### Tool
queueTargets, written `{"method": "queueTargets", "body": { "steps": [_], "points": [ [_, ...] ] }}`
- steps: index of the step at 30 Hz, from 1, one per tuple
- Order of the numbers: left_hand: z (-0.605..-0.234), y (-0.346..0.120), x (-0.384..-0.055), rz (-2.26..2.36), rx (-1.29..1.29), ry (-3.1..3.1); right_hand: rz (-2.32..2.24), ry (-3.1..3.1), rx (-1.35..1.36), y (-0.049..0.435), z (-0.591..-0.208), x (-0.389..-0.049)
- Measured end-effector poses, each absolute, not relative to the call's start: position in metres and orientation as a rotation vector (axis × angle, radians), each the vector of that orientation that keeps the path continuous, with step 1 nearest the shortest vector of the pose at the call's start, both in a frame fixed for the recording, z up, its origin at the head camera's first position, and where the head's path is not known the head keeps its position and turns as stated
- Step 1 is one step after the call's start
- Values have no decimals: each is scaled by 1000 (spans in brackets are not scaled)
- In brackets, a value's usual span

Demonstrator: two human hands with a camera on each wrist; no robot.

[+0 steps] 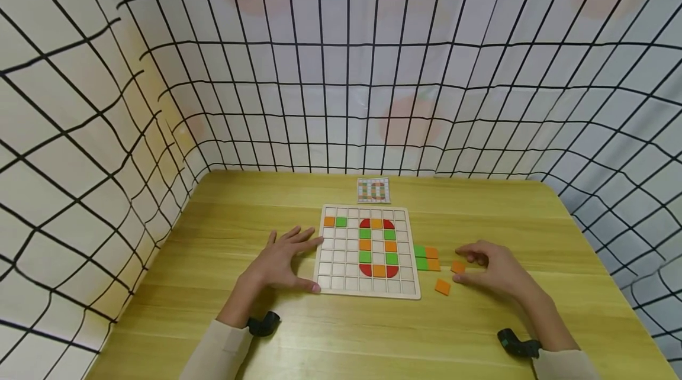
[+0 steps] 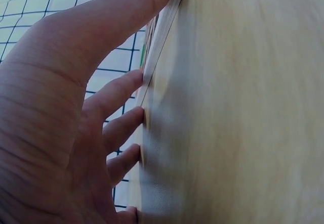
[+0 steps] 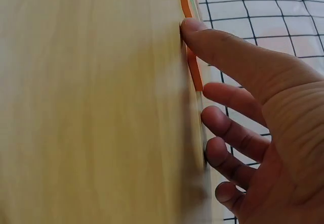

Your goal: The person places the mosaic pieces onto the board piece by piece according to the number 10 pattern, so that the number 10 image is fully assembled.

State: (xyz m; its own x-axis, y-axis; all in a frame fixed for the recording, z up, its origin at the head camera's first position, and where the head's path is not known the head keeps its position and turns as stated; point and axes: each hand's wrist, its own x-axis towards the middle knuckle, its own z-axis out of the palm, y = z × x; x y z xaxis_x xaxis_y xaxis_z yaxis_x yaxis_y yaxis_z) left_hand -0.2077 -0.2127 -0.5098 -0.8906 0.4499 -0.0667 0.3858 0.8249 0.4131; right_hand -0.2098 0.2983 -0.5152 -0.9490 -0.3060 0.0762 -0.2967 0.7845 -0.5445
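A pale wooden grid board (image 1: 338, 255) holds an orange tile and a green tile at upper left, and a ring of red, orange and green pieces right of centre. My left hand (image 1: 282, 261) is spread at the board's left edge, its thumb and index fingertip touching that edge (image 2: 161, 42). To the right of the board, my right hand (image 1: 492, 270) has thumb and index finger on either side of a loose orange tile (image 1: 458, 266). This tile (image 3: 194, 72) lies flat, with no firm pinch visible. Another orange tile (image 1: 442, 287) lies nearby.
Green tiles (image 1: 420, 251) and orange tiles (image 1: 432, 253) lie together against the board's right edge. Behind the board is a small patterned card (image 1: 373, 190). Black wire mesh (image 1: 346, 84) surrounds the back and sides of the wooden table (image 1: 330, 338).
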Motion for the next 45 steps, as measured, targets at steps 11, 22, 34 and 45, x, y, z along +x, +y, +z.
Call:
{"method": "queueTargets", "body": {
  "steps": [11,22,34,45],
  "points": [
    [-508,-213,-206,620,669,2845,-902,2987,-571,306,-518,-210],
    [-509,-213,-206,611,674,2850,-912,3012,-586,305,-523,-209],
    [-509,-213,-206,606,692,2855,-970,3025,-498,294,-525,-214],
    [-509,-214,-206,609,700,2866,-1006,3013,-567,267,-518,-224]
  ]
}}
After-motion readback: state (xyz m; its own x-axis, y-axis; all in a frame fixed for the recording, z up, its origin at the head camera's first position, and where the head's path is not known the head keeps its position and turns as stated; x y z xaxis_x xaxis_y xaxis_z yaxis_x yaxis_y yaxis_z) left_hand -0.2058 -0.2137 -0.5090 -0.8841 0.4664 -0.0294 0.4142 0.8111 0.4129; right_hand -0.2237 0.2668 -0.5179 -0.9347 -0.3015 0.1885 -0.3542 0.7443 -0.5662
